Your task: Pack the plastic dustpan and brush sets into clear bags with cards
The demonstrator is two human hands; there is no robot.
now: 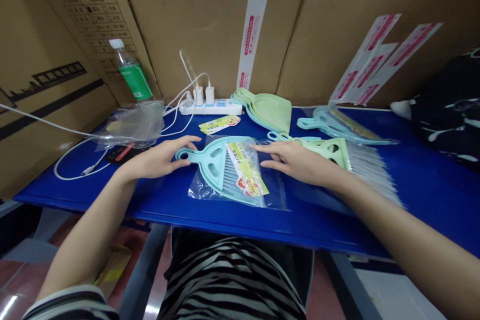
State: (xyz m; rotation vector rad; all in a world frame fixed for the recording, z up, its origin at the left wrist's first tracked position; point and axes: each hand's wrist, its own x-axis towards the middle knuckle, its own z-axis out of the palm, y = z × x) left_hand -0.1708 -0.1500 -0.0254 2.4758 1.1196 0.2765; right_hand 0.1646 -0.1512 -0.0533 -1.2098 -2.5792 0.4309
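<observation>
A light blue dustpan (213, 165) with a small brush set in it lies flat on the table inside a clear plastic bag (275, 195). A yellow-green printed card (245, 170) rests at a slant over the bristles. My left hand (161, 157) is at the handle end, thumb and fingers apart on either side of the handle ring. From the right, my right hand (296, 160) reaches to the bag's edge beside the card, index finger stretched out and the other fingers loosely bent. It holds nothing that I can see.
Stacked green and blue dustpans (272, 110) stand behind, near printed cards (219, 124) and a power strip (212, 107). Green brushes (337, 152) lie under my right forearm, a bagged dustpan set (345, 127) beyond. Left are plastic bags (131, 122), a phone (125, 154) and a bottle (133, 77).
</observation>
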